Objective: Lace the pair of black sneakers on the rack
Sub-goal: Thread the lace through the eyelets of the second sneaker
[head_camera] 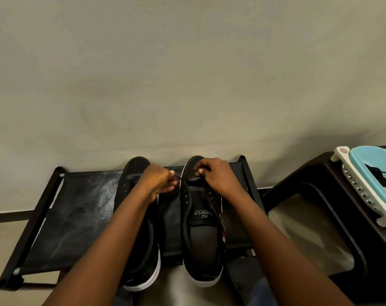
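Two black sneakers with white soles stand side by side on a low black rack (73,217), toes toward the wall. The right sneaker (202,237) shows its tongue and insole, with a black lace (206,202) running loosely down its eyelets. My right hand (214,175) pinches one lace end over that shoe's toe. My left hand (159,181) pinches the other lace end just left of the toe, above the left sneaker (143,270). My left forearm hides much of the left sneaker.
A black plastic stool (315,208) stands to the right of the rack. On it sits a blue and white basket (368,173) holding another black lace (380,180). A plain wall rises right behind the rack.
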